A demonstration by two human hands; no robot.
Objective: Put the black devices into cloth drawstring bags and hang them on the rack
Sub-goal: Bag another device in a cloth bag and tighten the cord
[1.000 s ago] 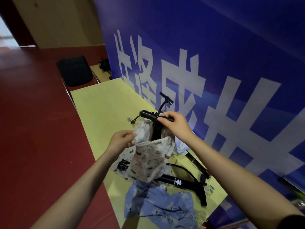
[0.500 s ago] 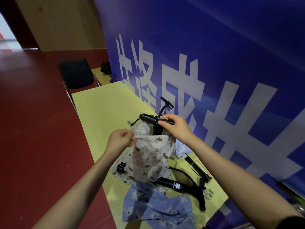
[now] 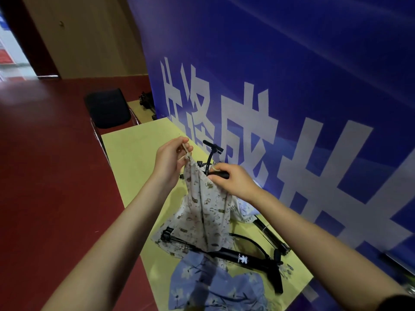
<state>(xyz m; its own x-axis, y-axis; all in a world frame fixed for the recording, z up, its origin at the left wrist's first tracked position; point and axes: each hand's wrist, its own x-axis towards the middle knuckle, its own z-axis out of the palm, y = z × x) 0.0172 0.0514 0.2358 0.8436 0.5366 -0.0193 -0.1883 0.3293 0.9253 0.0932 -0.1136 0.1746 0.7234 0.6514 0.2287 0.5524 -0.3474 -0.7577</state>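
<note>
One black pump [image 3: 216,175] is mostly in the cat-print bag [image 3: 205,212] above the yellow surface [image 3: 134,149], L hand [image 3: 171,161] pinching its string, R hand [image 3: 233,181] gripping the handle; closing, hanging & 2nd pump [image 3: 242,258] still left.

A room with a dark red floor [image 3: 45,176] and a tall blue banner with large white characters [image 3: 280,97].

A pale yellow table [image 3: 139,144] stands against the banner; a black-seated metal-framed chair [image 3: 107,108] sits beyond it, with a beige wall [image 3: 89,34] and a bright doorway [image 3: 11,55] far left.
</note>
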